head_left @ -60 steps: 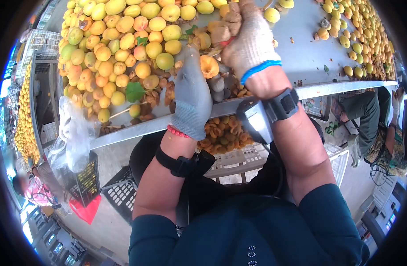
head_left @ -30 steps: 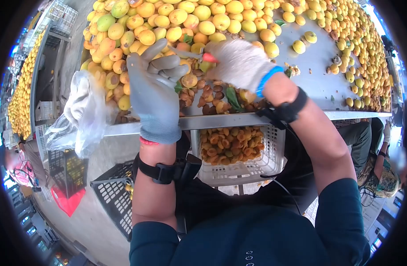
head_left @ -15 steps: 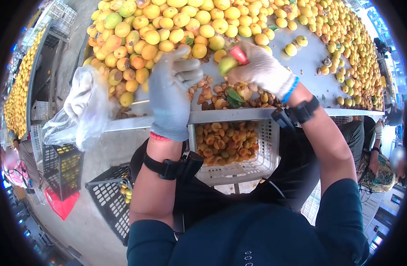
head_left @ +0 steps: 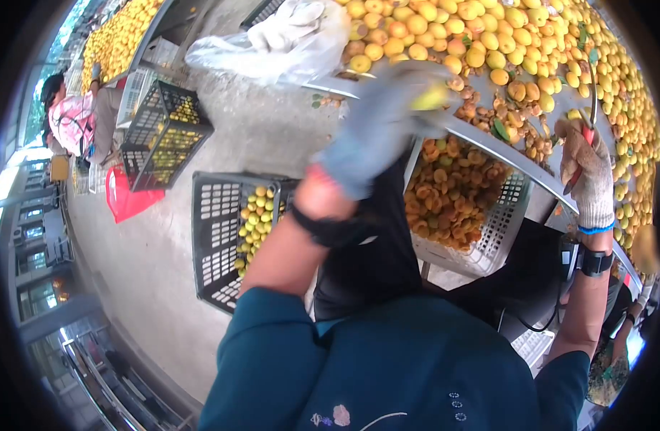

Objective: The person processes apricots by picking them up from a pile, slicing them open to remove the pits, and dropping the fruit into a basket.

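Observation:
My left hand (head_left: 377, 118), in a grey glove and smeared by motion, is closed around a yellow-green apricot (head_left: 430, 98) at the table's near edge. My right hand (head_left: 587, 169), in a whitish glove with stained fingers, grips a red-handled knife (head_left: 588, 133); its thin metal blade points away from me. Halved apricots (head_left: 452, 190) fill much of a white crate (head_left: 496, 248) under the table edge. Discarded brownish pieces (head_left: 513, 122) and a green leaf lie on the metal table (head_left: 527, 154) between my hands.
Many whole apricots (head_left: 481, 36) are heaped across the table. A clear plastic bag (head_left: 301, 61) with white gloves lies at its left end. On the floor stand a black crate (head_left: 215, 237) with yellow-green fruit and another black crate (head_left: 165, 136). A person in pink (head_left: 75, 122) sits far left.
My view has swung left. My right hand, which held a greenish fruit by the red handle, now holds just the knife, farther from my left hand. The previously open left hand now holds a yellow-green apricot.

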Tool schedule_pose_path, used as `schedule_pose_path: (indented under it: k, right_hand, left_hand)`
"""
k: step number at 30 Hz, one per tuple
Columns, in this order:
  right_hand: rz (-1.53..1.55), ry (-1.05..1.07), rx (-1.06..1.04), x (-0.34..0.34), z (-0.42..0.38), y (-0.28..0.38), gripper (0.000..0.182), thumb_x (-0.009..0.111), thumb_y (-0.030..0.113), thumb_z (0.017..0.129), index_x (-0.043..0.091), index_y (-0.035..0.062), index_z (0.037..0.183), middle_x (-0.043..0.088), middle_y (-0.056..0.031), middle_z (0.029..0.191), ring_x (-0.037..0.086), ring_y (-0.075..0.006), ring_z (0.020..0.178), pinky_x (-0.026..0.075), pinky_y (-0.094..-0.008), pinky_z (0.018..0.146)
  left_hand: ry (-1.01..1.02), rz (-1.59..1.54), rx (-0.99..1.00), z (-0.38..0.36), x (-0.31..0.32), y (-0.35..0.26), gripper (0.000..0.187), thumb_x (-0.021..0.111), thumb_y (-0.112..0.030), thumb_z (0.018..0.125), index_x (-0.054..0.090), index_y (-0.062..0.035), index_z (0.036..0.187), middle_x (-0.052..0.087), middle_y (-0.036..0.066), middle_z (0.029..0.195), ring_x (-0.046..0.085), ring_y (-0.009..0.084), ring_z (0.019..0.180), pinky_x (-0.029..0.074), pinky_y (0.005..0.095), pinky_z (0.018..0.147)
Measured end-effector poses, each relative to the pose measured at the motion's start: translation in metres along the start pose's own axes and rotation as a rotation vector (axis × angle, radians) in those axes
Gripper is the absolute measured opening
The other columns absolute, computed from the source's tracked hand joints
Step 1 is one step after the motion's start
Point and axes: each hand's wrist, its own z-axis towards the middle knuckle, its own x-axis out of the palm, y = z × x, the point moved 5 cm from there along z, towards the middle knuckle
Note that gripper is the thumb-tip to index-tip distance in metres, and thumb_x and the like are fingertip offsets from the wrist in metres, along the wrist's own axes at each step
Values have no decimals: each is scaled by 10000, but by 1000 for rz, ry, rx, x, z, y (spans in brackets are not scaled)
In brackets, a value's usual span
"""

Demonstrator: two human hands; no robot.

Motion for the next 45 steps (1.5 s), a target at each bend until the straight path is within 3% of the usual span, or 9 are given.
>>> schedule_pose_path:
  k: [4,8,10,19,24,27,33,41,45]
  right_hand:
    - [5,-11,66,-14,-26,-30,362,670,245,907,620,-51,1109,597,-8,694,536,-78,516,390,-199,455]
    - [-103,-114,-4,-30,-37,-39,256,655,173,891,650,-44,1027,639,-30,720,542,-106,506,402,-233,461]
    - [-249,-44,9,-13,-43,-13,219,623,169,921,671,-7,1043,616,6,674,537,-75,506,410,-229,479]
    - [-567,-30,195,-20,20,16,225,672,151,902,681,17,1082,630,-13,737,560,-76,560,448,-234,503]
    - [-925,115,57,8,98,20,234,678,195,899,669,40,1074,643,-42,757,579,-96,553,472,-285,514]
    - [-1155,91,-116,20,154,-10,317,672,270,838,650,53,1067,673,-183,847,666,-316,801,527,-382,717]
    - [-1215,146,-22,48,190,-36,515,714,278,772,590,65,1225,689,-181,977,665,-383,920,532,-433,791]
    - [-932,181,36,30,164,-31,398,717,265,820,623,12,1112,687,-120,879,678,-212,766,544,-334,681]
    - [-772,90,194,31,145,-20,297,669,273,841,661,6,971,660,-148,793,674,-248,731,521,-353,643]
  left_hand:
    - [-497,321,-67,-142,-132,-7,325,427,-182,1029,642,9,1180,603,119,1228,647,205,1022,586,301,815]
    - [-506,1222,-339,-254,-209,-4,351,565,-183,977,605,-33,1292,617,194,1241,579,328,1166,449,371,1016]
    - [-629,632,-298,-261,-225,5,376,534,-162,998,562,23,1325,623,145,1238,580,220,1152,454,339,1006]
    - [30,344,4,-4,-34,-41,477,361,-324,1076,546,44,1317,668,162,1199,656,222,1098,504,348,971]
    - [284,61,-172,93,78,30,418,424,-340,1053,644,-25,1218,708,116,1096,678,200,1025,522,344,933]
    - [388,-71,-340,98,116,75,404,428,-315,1064,642,-12,1223,706,119,1094,675,198,1013,522,317,898]
    - [253,-81,-285,117,89,98,377,438,-277,1059,628,7,1218,707,120,1081,689,185,951,537,317,864]
    - [-43,-202,-294,126,49,103,404,429,-283,1057,608,40,1219,689,156,1071,682,212,899,544,334,833]
    - [-114,-283,-239,127,35,95,471,439,-354,1041,594,36,1257,686,153,1092,668,212,953,531,337,865]
